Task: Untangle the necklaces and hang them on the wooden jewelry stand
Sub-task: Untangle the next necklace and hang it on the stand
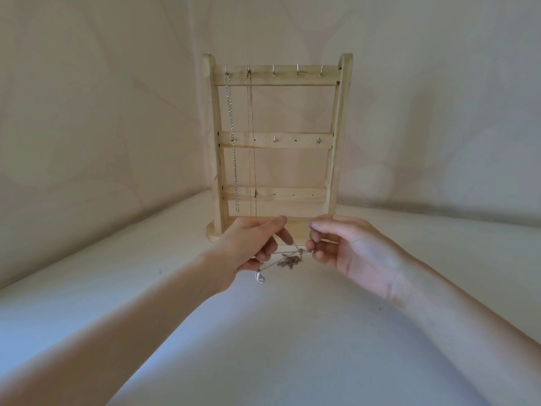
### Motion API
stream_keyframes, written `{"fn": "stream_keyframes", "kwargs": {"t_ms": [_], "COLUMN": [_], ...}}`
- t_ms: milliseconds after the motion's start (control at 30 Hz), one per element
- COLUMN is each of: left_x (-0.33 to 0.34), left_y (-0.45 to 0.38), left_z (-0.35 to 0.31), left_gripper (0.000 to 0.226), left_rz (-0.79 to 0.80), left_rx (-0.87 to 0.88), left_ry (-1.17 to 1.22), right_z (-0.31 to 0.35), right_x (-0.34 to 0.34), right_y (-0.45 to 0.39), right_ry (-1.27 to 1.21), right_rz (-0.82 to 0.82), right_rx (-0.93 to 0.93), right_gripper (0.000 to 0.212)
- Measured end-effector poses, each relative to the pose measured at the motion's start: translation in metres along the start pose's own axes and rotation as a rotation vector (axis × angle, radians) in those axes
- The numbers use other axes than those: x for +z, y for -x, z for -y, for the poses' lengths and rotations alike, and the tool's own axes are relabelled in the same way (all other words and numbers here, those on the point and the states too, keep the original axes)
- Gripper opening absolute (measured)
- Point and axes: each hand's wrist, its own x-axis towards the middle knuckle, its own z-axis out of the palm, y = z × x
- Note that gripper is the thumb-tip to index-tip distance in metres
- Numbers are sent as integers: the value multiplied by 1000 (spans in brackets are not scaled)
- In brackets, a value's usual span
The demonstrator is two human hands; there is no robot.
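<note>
Both hands are raised just in front of the base of the wooden jewelry stand [277, 142], working a tangle of necklaces [289, 259] held between them above the pale surface [263, 347]. On the left, the left hand [251, 247] has its fingers curled round part of the chains, the forefinger stretched out toward the right. A silver pendant [260, 277] dangles below it. On the right, the right hand [348, 244] pinches a strand at its fingertips, palm turned toward the left. A thin chain runs taut between the two. Farther off, the stand is upright against a cream wall [87, 112]. A silver chain [232, 136] hangs from the leftmost top hook and a finer, rosy chain [251, 136] from the next hook along; the other hooks are bare.
</note>
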Motion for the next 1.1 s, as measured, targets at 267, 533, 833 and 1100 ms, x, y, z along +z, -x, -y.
{"fn": "stream_keyframes", "kwargs": {"t_ms": [267,533,833,1100], "left_x": [-1,1,0,-1], "left_y": [2,1,0,2], "left_z": [-2,0,2,2], "left_gripper": [5,16,24,6], "left_rz": [122,135,151,160], "left_rx": [51,-9,-27,6], "left_ry": [-239,-341,-199,-194], "right_z": [-2,1,1,0], "right_x": [-7,-2,-1,-6], "right_y": [-2,2,3,4], "right_ry": [73,82,131,191], "right_rz": [-151,-89,-106,-134], "right_rx": [-1,-34,-57,-58], "right_gripper": [10,7,8,22]}}
